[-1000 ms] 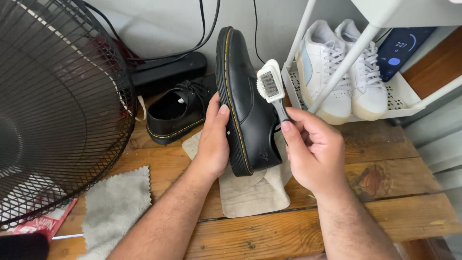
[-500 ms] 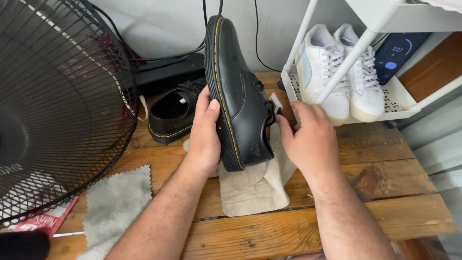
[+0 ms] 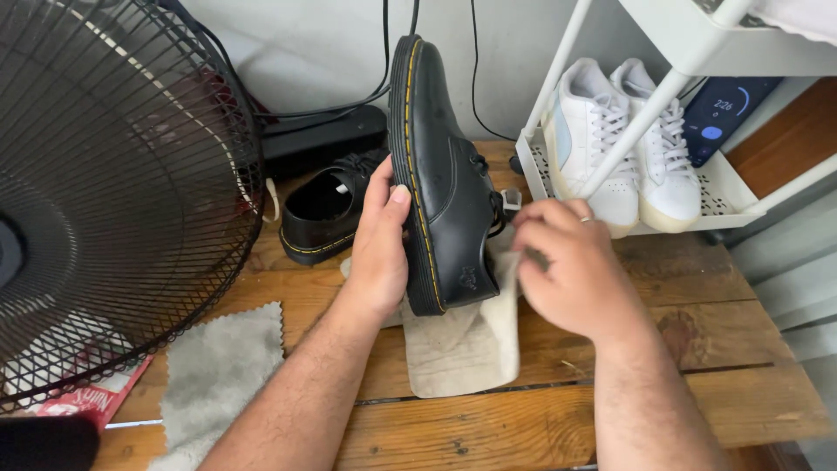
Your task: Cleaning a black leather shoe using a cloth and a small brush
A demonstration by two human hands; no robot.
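Note:
My left hand (image 3: 381,249) grips a black leather shoe (image 3: 445,174) by its yellow-stitched sole. The shoe stands toe up, with its heel on a beige cloth (image 3: 458,349). At the shoe's lace side, my right hand (image 3: 571,270) is closed around a small white brush (image 3: 512,200). Only the tip of the brush shows, pressed against the laces. The hand is slightly blurred and wears a ring.
The matching black shoe (image 3: 327,214) lies behind on the wooden table (image 3: 697,288). A large black fan (image 3: 113,174) fills the left side, with a grey cloth (image 3: 218,375) in front of it. A white rack (image 3: 724,187) at right holds white sneakers (image 3: 610,139) and a dark device (image 3: 728,109).
My right hand dropped the brush from in front of the shoe's side down to the laces, where it is now mostly hidden. The left hand shifted the shoe slightly.

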